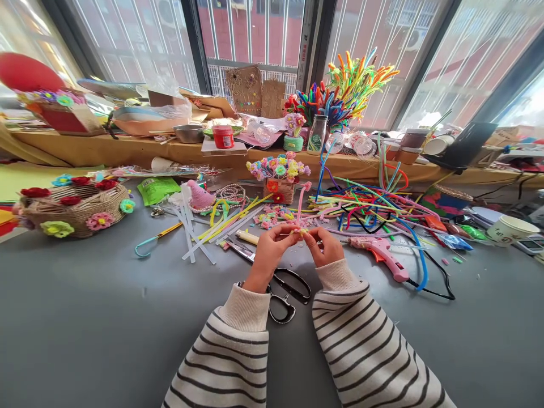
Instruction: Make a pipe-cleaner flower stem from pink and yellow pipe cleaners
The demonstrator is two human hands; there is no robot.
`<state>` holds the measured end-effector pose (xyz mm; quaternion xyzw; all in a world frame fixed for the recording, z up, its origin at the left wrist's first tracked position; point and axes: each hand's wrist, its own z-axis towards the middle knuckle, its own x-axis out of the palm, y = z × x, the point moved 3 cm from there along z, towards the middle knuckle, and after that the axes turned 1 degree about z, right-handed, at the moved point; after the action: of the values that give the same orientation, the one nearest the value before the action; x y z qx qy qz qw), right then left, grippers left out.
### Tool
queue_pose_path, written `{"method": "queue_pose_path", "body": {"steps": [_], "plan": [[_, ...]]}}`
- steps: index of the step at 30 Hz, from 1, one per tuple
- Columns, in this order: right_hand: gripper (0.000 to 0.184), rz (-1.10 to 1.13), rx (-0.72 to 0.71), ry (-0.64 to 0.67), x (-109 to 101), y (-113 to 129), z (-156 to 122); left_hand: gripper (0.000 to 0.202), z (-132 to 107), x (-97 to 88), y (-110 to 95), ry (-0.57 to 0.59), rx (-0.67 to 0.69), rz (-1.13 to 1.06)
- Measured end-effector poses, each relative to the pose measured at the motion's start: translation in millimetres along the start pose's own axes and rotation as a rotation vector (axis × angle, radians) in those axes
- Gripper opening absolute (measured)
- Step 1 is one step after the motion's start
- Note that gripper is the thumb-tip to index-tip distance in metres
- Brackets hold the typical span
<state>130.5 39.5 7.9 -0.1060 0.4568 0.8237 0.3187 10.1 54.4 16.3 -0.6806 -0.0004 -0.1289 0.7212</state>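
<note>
Above the grey table, my left hand and my right hand meet at the fingertips, both closed in a pinch. Between them is a pink pipe cleaner, its upper end standing up and bent over at the tip. Small yellow and pink fuzzy bits show where the fingers touch; their exact shape is mostly covered. Below my hands lie black-handled scissors, partly hidden by my left wrist. Just beyond the fingers is a heap of small pastel fuzzy pieces.
A pink glue gun with a black cord lies right of my hands. Loose pipe cleaners spread behind it. Clear glue sticks and a flower-trimmed basket are at left. A small flower pot stands behind my hands.
</note>
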Motion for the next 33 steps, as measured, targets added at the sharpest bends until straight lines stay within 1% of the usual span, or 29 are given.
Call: {"method": "queue_pose_path", "body": {"steps": [4,7,9,13,18,21,23,27,30,33], "plan": [[0.023,-0.064,-0.125,0.007,-3.0,4.0,2.3,0.026,0.4,-0.8,2.1,0.033,0.002,0.063],[0.022,-0.140,-0.231,0.023,-3.4,4.3,2.9,0.028,0.5,0.3,2.0,0.050,0.009,0.051],[0.024,-0.175,-0.269,0.021,-3.5,4.1,2.8,0.028,0.3,0.9,1.2,0.039,0.018,0.032],[0.024,-0.178,-0.286,0.013,-3.9,6.8,2.2,0.024,-0.8,1.1,0.6,0.015,-0.001,0.014],[0.025,-0.105,-0.275,0.053,-1.9,8.8,2.2,0.023,-0.5,-0.5,2.1,0.003,-0.029,0.007],[0.027,-0.156,-0.284,0.048,-1.1,5.7,2.3,0.023,0.6,-0.9,3.5,0.002,-0.006,0.036],[0.027,-0.204,-0.293,0.035,-1.4,3.4,2.0,0.023,0.8,-0.2,4.4,0.026,0.013,0.051],[0.025,-0.270,-0.307,-0.028,-4.2,2.7,0.6,0.026,-0.4,2.1,3.3,0.081,0.023,0.048],[0.025,-0.325,-0.328,-0.104,-6.2,4.1,-0.5,0.033,-1.9,2.9,0.5,0.060,-0.012,-0.024],[0.024,-0.356,-0.352,-0.159,-5.9,5.2,-1.6,0.028,-2.9,3.5,0.9,0.044,-0.086,-0.082]]}}
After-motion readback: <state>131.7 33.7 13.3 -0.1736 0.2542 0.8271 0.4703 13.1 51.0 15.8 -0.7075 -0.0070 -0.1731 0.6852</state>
